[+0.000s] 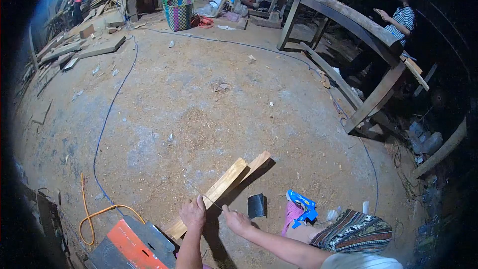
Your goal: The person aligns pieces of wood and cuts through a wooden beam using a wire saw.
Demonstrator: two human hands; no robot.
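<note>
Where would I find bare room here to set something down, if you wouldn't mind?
Beyond the wooden pieces, between the blue cord and the table, lies broad open ground reaching toward the checkered basket, with only scattered litter. It is crowded around the left hand and right hand, with the box and sandal close by.

Ok so from where I'm standing, the thin thing [213,202] pinched in the right hand [237,220] is too fine to make out, and most of the left hand's [193,212] fingertips are hidden. The left board [226,182] blocks part of the right board [261,163]. Box [132,244] gets cut off at the bottom, lettering's too tiny to read. Person by the bench [343,8]: face blurred, legs lost in the dark
</note>
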